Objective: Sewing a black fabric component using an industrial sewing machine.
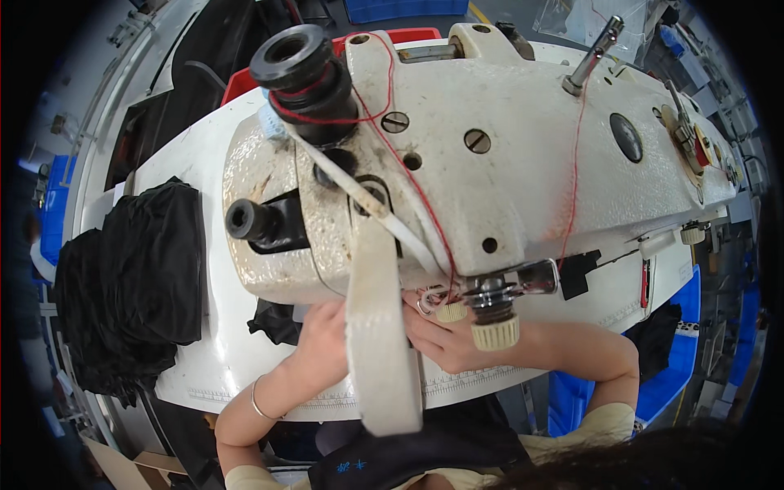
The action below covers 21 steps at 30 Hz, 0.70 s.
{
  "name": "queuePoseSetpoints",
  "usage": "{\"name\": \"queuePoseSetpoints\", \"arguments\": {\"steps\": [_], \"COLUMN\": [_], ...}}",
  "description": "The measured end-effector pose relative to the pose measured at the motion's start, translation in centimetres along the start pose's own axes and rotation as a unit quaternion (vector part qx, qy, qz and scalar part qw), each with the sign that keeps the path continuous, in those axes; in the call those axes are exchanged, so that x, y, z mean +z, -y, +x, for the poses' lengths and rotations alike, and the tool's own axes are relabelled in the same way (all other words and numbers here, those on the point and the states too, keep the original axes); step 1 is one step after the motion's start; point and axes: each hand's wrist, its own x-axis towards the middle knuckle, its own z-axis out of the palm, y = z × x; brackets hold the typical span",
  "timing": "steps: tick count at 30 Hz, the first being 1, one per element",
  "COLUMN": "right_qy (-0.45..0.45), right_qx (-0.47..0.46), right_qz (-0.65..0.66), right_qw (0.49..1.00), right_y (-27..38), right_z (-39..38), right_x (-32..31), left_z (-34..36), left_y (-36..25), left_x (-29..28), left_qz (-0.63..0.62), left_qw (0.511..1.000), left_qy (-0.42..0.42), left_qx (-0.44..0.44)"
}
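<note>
A white sewing machine [523,188] fills the upper middle, with red thread around its black knob and a white strap [371,327] hanging down its front. My left hand [325,343] is under the machine's front left, beside black fabric [273,325]; the strap and machine hide most of its fingers. My right hand [441,339] lies right of the strap, behind a cream dial [494,331], with fingers stretched toward the needle area; their tips are hidden, and I cannot make out whether they touch fabric. The strap hides whatever lies between the two hands.
A pile of black fabric [131,278] lies on the white table [204,380] at left. A blue bin [686,343] with dark fabric stands below the table's right end. A red tray [420,34] and another blue bin [404,10] are behind the machine. A red-handled tool [645,282] lies at right.
</note>
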Motion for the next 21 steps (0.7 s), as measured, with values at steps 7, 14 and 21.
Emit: {"name": "queuePoseSetpoints", "arguments": {"steps": [7,14,21], "right_qy": [-0.010,-0.019,-0.013], "right_qx": [0.002,-0.004,-0.026], "right_qz": [-0.005,-0.019,-0.030], "right_qw": [1.000,1.000,0.999], "right_y": [0.8,1.1,0.8], "right_z": [-0.3,-0.4,-0.2], "right_x": [-0.2,0.2,0.2], "left_z": [-1.1,-1.7,-2.2], "left_y": [0.5,-0.3,-0.2], "left_x": [0.3,0.8,0.9], "left_qz": [0.083,0.255,-0.158], "left_qw": [0.993,0.950,0.960], "left_qy": [0.052,0.158,0.149], "left_qx": [0.067,0.089,-0.179]}}
